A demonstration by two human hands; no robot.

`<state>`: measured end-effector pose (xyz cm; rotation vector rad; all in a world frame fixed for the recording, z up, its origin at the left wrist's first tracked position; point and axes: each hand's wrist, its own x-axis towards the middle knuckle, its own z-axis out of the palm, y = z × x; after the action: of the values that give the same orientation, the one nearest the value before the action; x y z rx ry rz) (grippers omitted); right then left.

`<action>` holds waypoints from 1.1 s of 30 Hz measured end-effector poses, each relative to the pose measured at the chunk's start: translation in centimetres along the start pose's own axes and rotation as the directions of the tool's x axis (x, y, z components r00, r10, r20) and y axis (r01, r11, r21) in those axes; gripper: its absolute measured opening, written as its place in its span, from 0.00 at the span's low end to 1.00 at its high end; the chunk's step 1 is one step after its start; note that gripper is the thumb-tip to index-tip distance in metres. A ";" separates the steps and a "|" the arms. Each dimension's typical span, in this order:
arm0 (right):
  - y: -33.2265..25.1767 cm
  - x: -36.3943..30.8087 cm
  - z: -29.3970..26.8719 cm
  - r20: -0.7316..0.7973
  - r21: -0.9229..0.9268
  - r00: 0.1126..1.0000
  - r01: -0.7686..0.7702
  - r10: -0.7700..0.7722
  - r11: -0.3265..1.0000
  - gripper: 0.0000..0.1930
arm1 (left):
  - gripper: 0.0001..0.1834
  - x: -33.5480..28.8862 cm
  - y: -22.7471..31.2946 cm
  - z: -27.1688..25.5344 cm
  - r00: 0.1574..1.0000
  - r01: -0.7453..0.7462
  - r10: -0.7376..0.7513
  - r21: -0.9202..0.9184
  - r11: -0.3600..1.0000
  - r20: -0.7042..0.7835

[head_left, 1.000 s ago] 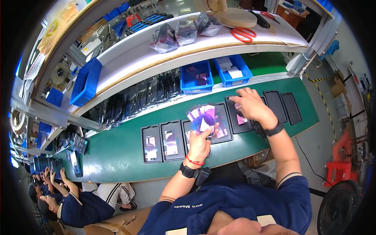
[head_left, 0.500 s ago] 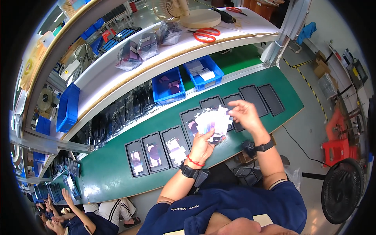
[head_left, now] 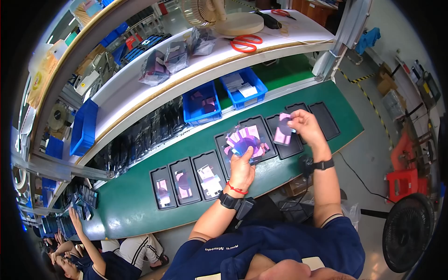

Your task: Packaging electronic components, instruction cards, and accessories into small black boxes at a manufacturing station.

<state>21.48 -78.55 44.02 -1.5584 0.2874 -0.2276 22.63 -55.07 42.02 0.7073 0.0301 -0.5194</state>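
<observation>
A fanned stack of shiny purple-pink film sheets [head_left: 243, 143] is gripped in my left hand [head_left: 242, 172], the thumb pressed on top. My right hand [head_left: 306, 127] pinches a single film sheet [head_left: 283, 131], held apart from the fan above a black tray [head_left: 291, 150]. Under the fan, other black trays are partly hidden. To the left, a first tray [head_left: 173, 200], a second tray [head_left: 190, 198] and a third tray [head_left: 215, 190] each have film sheets lying in them. At the right end of the row stands another black tray [head_left: 332, 133].
Beyond the green table [head_left: 126, 205] stand a blue bin [head_left: 201, 116] with film pieces and a blue bin [head_left: 249, 100] with white pieces. The shelf above bears red scissors [head_left: 246, 43] and bagged parts [head_left: 154, 67]. A co-worker [head_left: 93, 256] sits at far left; a black fan [head_left: 408, 233] is at right.
My right hand has moved right, drawing one film sheet away from the fan. The fanned sheets have tilted, turning from bright white glare to purple. My left hand has shifted slightly.
</observation>
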 end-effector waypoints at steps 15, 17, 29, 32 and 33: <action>1.2 -0.3 -0.2 -0.254 -0.114 0.939 0.211 -0.234 0.971 0.02 | 0.12 0.2 -0.7 0.7 0.999 0.049 -0.047 -0.053 0.997 0.023; 1.7 1.6 -5.0 -0.398 -0.425 0.902 -0.017 -0.170 0.905 0.03 | 0.13 0.3 -0.6 1.1 1.000 0.020 -0.020 -0.017 1.000 0.008; 1.2 -3.9 7.9 -0.074 0.029 0.986 0.155 -0.152 0.987 0.04 | 0.09 0.0 -1.5 1.2 0.995 0.042 -0.046 -0.037 0.998 -0.092; 1.0 -3.3 5.9 -0.084 0.118 0.984 0.169 -0.159 0.979 0.01 | 0.11 -0.5 0.6 1.9 0.999 0.034 -0.035 0.035 0.999 0.031; 0.3 -3.2 5.9 -0.079 0.096 0.988 0.140 -0.132 0.986 0.02 | 0.11 -0.5 1.0 1.8 0.999 0.032 -0.033 0.039 0.999 0.033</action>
<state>20.36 -71.93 43.79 -1.4730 0.2226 -0.4006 22.44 -55.30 44.10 0.7365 -0.0003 -0.5640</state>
